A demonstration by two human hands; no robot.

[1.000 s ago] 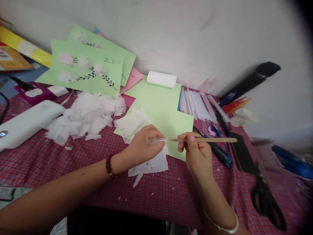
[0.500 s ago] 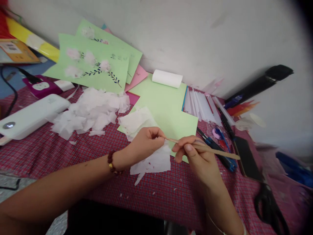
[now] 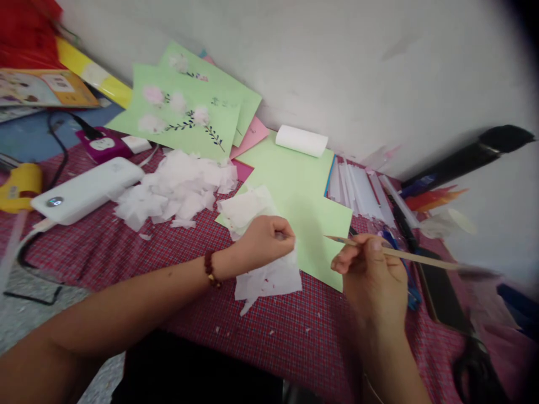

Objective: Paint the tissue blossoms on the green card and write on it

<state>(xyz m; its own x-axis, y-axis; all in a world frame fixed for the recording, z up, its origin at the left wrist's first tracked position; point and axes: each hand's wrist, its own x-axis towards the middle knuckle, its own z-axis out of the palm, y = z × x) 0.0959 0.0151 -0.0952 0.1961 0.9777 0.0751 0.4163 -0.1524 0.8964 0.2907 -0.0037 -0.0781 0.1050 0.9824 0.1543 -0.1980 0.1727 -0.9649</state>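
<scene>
My right hand grips a thin, pale wooden stick with a pointed tip facing left; its far right end looks dark and blurred. My left hand is closed, thumb and fingers curled together, over crumpled white tissue paper. Whatever it may hold cannot be made out. A gap separates the stick's tip from my left hand. Under both lies light green paper on a red checked cloth.
Cut tissue pieces are heaped to the left, beside a white power bank. Green cards with tissue flowers lean on the wall. A white paper roll lies behind. Black-handled scissors and a phone are at right.
The stick's tip has come away from my left hand as my right hand moved right with it. My left hand stays closed. The view has swung slightly left.
</scene>
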